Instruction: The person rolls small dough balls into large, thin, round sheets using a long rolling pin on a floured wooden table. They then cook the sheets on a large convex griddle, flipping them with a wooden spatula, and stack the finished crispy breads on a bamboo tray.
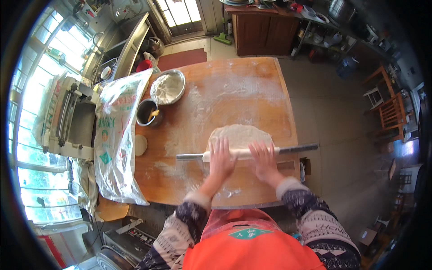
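A long, dark rolling pin (298,148) lies crosswise in front of me, its middle wrapped in pale dough. My left hand (221,158) rests flat on the left part of the wrapped dough, fingers pointing away from me. On the right part lies my right hand (264,160), slightly blurred, its fingers spread. Beyond the pin, a flattened sheet of dough (241,133) is spread on the floured wooden table (249,101). Whether the sheet joins the dough around the pin is hard to tell. Neither palm's underside shows.
A bowl of flour (167,87) and a metal pot (145,113) with a yellow-handled tool stand at the table's far left. A printed plastic sack (118,141) drapes the left edge, near a round dough piece (140,145). A roller machine (72,118) stands farther left.
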The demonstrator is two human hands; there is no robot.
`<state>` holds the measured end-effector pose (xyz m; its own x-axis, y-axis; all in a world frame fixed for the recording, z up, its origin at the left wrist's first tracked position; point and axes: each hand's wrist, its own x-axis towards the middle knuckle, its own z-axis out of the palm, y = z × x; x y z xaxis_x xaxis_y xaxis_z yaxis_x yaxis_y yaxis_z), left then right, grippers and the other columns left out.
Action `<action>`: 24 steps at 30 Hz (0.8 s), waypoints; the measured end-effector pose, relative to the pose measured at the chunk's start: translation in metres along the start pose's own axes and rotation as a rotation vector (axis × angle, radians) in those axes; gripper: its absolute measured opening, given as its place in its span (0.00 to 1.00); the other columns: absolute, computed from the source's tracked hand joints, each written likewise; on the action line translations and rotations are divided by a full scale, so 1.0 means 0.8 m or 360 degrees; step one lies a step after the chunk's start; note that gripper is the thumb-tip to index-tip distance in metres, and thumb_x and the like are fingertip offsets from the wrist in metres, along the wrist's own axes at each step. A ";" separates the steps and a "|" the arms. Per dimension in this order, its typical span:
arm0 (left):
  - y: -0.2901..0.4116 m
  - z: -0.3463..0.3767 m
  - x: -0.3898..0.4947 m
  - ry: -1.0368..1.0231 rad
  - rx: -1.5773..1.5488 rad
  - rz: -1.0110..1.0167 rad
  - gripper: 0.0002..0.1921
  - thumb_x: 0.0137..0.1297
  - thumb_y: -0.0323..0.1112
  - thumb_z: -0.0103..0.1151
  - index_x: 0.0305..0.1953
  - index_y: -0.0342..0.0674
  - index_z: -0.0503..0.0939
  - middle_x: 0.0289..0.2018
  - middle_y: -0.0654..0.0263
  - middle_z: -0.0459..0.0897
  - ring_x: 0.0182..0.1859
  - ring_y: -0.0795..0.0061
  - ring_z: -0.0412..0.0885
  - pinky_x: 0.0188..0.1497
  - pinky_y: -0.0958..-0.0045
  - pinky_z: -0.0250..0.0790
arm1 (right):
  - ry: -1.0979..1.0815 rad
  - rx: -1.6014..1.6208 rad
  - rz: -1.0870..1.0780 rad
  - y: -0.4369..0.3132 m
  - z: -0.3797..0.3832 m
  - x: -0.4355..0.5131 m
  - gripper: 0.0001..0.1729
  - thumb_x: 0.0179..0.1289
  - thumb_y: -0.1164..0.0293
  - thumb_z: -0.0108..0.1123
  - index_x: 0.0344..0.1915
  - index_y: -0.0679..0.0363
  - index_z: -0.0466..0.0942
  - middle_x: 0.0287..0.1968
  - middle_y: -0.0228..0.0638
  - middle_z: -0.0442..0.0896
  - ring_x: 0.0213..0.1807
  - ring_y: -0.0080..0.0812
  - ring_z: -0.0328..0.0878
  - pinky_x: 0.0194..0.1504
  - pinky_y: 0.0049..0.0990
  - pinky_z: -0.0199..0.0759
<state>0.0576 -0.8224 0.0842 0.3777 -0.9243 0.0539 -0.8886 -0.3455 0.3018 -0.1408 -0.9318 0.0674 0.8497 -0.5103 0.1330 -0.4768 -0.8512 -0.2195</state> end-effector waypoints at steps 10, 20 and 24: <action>-0.084 -0.002 0.179 0.0145 0.0007 0.0069 0.35 0.73 0.61 0.54 0.65 0.33 0.75 0.62 0.44 0.81 0.67 0.48 0.77 0.74 0.39 0.58 | -0.0013 -0.0283 0.0403 0.072 -0.014 0.187 0.44 0.73 0.34 0.49 0.75 0.53 0.68 0.72 0.50 0.72 0.74 0.51 0.68 0.77 0.68 0.41; -0.204 -0.056 -0.024 -0.0248 -0.0210 -0.0654 0.38 0.72 0.64 0.56 0.72 0.42 0.68 0.40 0.45 0.88 0.42 0.39 0.86 0.43 0.43 0.76 | 0.0023 -0.0184 0.0535 -0.008 0.041 0.283 0.43 0.72 0.35 0.52 0.64 0.62 0.77 0.65 0.44 0.79 0.72 0.42 0.69 0.80 0.58 0.41; -0.100 -0.044 -0.207 -0.0314 -0.0155 -0.0648 0.41 0.65 0.42 0.65 0.74 0.27 0.63 0.37 0.46 0.84 0.39 0.44 0.84 0.43 0.45 0.76 | -0.0028 -0.0003 0.0118 -0.070 0.045 0.246 0.42 0.68 0.36 0.58 0.66 0.59 0.77 0.69 0.44 0.76 0.74 0.43 0.67 0.78 0.60 0.45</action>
<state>0.0757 -0.6361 0.0846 0.6259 -0.7327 -0.2672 -0.6458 -0.6790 0.3492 0.0612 -0.9804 0.0708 0.8157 -0.5699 0.0994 -0.5391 -0.8112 -0.2266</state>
